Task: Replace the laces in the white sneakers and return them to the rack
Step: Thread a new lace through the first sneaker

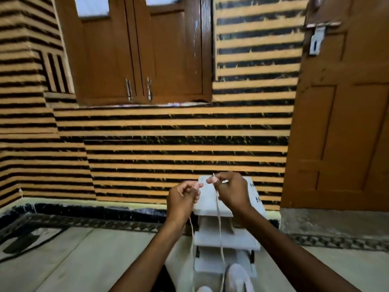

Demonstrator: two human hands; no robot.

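Right now your right hand [230, 191] is clamped on the lace [219, 228]: thumb and forefinger pinch it just below its tip, which pokes up above the fingers. Your left hand [184, 196] sits just beside it, slightly lower, its fingers curled in around the other run of the same lace; blur hides the exact pinch there, but a strand plainly drops from under that fist. Both hands are raised in front of you and close together without touching. From each hand a strand hangs almost straight down, the two running nearly parallel, and both lead to the white sneaker [239, 278] at the bottom edge of the view, directly beneath your right forearm. So the shoe lies below and toward you from the hands, with the lace's long axis vertical, and your right hand is the one more nearly above it. My judgement is that you are drawing the ends up to even them, and the next pull should go straight up along that line, not sideways. A second pale shape beside the sneaker is too cropped to name. Behind the strands stands the white rack [231, 241], its shelves stepped, resting on the pale floor [94, 260] against the striped wall [168, 144], with a brown door [341, 123] to the right.
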